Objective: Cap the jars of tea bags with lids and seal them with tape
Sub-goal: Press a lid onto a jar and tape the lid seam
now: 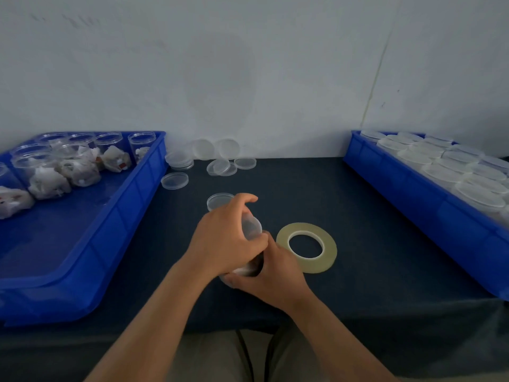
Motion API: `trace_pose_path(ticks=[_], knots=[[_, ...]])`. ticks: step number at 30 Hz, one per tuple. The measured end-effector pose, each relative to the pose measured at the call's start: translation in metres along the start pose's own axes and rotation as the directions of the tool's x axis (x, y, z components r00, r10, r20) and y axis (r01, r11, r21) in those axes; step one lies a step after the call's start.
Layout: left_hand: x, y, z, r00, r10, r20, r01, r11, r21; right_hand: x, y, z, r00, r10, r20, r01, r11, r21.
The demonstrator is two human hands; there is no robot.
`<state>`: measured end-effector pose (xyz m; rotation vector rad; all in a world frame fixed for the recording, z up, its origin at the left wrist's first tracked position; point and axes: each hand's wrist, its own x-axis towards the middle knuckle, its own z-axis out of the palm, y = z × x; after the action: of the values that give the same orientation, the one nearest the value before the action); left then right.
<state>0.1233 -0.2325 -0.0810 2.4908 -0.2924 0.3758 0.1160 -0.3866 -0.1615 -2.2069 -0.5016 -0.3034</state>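
Both hands are on one clear jar, tipped over between them. The left hand curls over the lid end and the right hand grips the body from below, probably bracing it while the lid seats. The tape roll lies flat just right of the right hand, handy for sealing. A spare lid waits just beyond the left hand.
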Motion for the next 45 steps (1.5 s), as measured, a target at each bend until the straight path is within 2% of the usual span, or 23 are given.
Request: trace_pose_path(ticks=[2,6,9,12,15,19,24,32,36,39,40,42,45], knots=[[0.001,-0.003,-0.005,0.998,0.046,0.030,-0.045,0.998,-0.040,0.002,0.000,0.001,1.000,0.005,0.000,-0.005,1.000,0.020],[0.001,-0.001,-0.006,0.998,0.041,0.046,-0.037,0.994,-0.103,0.005,0.000,0.000,1.000,0.018,0.011,-0.018,0.999,0.036],[-0.004,0.001,-0.002,0.999,0.043,-0.016,-0.044,0.997,-0.069,0.004,-0.001,0.001,0.998,0.014,0.054,-0.015,1.000,0.012],[-0.011,0.006,0.009,0.986,-0.081,-0.145,0.084,0.996,0.013,0.005,0.000,0.005,0.998,0.054,0.034,-0.053,0.998,-0.019],[-0.013,0.011,0.018,0.976,-0.195,-0.100,0.194,0.981,-0.023,0.006,0.001,0.006,0.999,0.029,0.029,-0.026,0.993,-0.113],[-0.013,0.007,0.019,0.985,-0.134,-0.113,0.130,0.991,-0.043,0.005,0.002,0.003,0.999,0.037,0.035,-0.037,0.999,-0.025],[-0.013,-0.004,0.012,0.997,-0.066,-0.046,0.060,0.991,-0.118,0.007,-0.001,0.000,0.999,0.005,0.040,-0.005,1.000,0.019],[-0.001,-0.013,0.000,0.998,0.027,0.059,-0.020,0.992,-0.123,0.009,0.000,-0.002,0.994,0.082,0.072,-0.087,0.993,0.080],[-0.004,-0.014,-0.002,0.995,0.033,0.094,-0.019,0.988,-0.154,0.005,-0.004,-0.002,0.989,0.127,0.081,-0.128,0.992,0.006],[-0.006,-0.013,-0.005,0.990,0.037,0.134,-0.015,0.987,-0.163,0.006,-0.002,-0.018,0.959,0.136,0.250,-0.142,0.990,0.005],[-0.006,-0.013,-0.005,0.987,0.044,0.151,-0.018,0.986,-0.167,0.005,0.002,-0.027,0.954,0.109,0.279,-0.101,0.994,-0.043],[-0.004,-0.012,-0.007,0.983,0.061,0.176,-0.031,0.986,-0.164,0.001,0.017,-0.046,0.966,0.071,0.250,-0.019,0.979,-0.205],[-0.004,-0.013,-0.008,0.981,0.069,0.184,-0.038,0.986,-0.163,-0.008,0.038,-0.072,0.958,0.222,0.184,-0.123,0.890,-0.439]])
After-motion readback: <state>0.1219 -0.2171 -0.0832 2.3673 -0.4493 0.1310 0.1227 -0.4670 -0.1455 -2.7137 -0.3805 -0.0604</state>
